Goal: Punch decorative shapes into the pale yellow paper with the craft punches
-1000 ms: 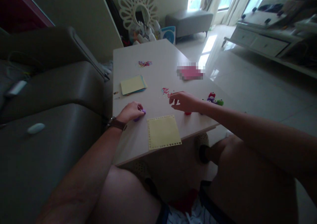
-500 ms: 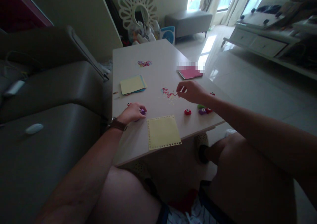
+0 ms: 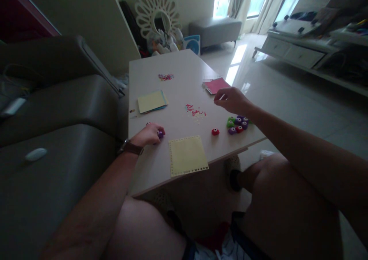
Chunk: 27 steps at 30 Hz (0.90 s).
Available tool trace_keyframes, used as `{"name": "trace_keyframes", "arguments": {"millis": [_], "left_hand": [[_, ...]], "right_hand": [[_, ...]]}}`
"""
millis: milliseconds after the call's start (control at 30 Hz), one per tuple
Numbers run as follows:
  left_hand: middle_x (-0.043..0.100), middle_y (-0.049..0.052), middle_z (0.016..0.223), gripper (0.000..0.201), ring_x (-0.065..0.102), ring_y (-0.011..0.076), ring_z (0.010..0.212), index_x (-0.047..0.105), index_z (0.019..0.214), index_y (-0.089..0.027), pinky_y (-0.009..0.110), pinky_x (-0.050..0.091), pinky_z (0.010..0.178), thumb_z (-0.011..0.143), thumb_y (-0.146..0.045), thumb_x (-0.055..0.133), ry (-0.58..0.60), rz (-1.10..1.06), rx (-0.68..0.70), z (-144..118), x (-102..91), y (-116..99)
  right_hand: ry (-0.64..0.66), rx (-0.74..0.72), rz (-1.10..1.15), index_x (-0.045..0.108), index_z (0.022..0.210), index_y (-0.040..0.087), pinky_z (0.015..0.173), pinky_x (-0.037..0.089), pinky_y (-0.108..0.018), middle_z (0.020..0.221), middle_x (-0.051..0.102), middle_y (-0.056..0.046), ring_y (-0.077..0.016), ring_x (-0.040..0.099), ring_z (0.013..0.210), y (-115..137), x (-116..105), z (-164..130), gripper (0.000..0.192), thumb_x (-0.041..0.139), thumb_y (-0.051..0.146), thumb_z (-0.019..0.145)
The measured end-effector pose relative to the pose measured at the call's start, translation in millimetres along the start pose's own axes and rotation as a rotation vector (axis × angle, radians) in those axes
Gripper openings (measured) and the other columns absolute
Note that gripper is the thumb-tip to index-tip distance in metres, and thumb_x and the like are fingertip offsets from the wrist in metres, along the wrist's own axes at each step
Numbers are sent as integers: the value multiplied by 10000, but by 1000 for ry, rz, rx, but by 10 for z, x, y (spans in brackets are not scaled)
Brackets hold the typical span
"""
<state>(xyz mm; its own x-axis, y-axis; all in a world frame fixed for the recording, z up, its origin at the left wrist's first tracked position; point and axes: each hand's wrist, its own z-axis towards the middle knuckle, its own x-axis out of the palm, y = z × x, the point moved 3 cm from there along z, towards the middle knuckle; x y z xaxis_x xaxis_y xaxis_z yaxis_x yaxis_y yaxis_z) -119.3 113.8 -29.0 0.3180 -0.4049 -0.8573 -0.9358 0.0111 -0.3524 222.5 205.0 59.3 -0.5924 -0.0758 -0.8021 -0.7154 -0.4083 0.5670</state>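
Right hand (image 3: pixel 234 101) moved toward pink pad (image 3: pixel 217 85); grip just short.

One head-worn camera looks forward and down (close, over the knees) across the table (image 3: pixel 178 66)

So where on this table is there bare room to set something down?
Bare table lies beyond the far confetti pile, and between the paper stack and nearer confetti. It is crowded by the right hand, around the craft punches and pink pad.
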Motion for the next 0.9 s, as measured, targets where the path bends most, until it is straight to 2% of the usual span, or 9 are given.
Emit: {"name": "trace_keyframes", "arguments": {"millis": [233,333,500,633,733,900], "left_hand": [[713,50,803,413,646,217,778,763,871,-186,283,503,732,496,-90,622,-15,86,11,-16,-18,25],[708,66,855,372,640,225,812,768,883,-187,300,500,768,531,-127,665,-33,109,55,-6,-18,14],[671,92,932,325,625,252,899,775,916,-186,338,482,840,596,-177,718,-140,173,127,25,-2,-69],[673,75,957,283,621,218,895,736,970,-187,307,476,818,699,-268,725,-115,52,188,39,86,-199],[684,74,991,264,617,201,898,705,986,-180,291,470,796,768,-329,704,-95,-33,257,34,147,-318],[674,50,905,224,612,175,829,690,946,-182,269,459,732,781,-333,706,-81,-95,311,24,213,-470]], "right_hand": [[13,53,-43,714,797,162,610,481,-346,716,633,-56,-171,569,679,-109,-16,16,116,662,258,758],[85,59,-78,719,801,175,604,464,-344,747,661,-61,-170,565,670,-196,24,33,111,664,263,761],[277,69,-198,728,785,209,618,442,-344,728,669,-51,-175,573,667,-372,117,34,99,698,302,771],[429,109,-264,721,738,232,625,441,-357,679,659,-49,-190,588,657,-508,200,14,131,752,358,753],[465,154,-320,713,702,228,619,443,-369,642,650,-53,-195,588,615,-588,241,8,167,791,375,717],[513,122,-373,712,702,229,536,433,-348,536,617,-27,-164,538,485,-668,312,1,215,766,433,739]]}}
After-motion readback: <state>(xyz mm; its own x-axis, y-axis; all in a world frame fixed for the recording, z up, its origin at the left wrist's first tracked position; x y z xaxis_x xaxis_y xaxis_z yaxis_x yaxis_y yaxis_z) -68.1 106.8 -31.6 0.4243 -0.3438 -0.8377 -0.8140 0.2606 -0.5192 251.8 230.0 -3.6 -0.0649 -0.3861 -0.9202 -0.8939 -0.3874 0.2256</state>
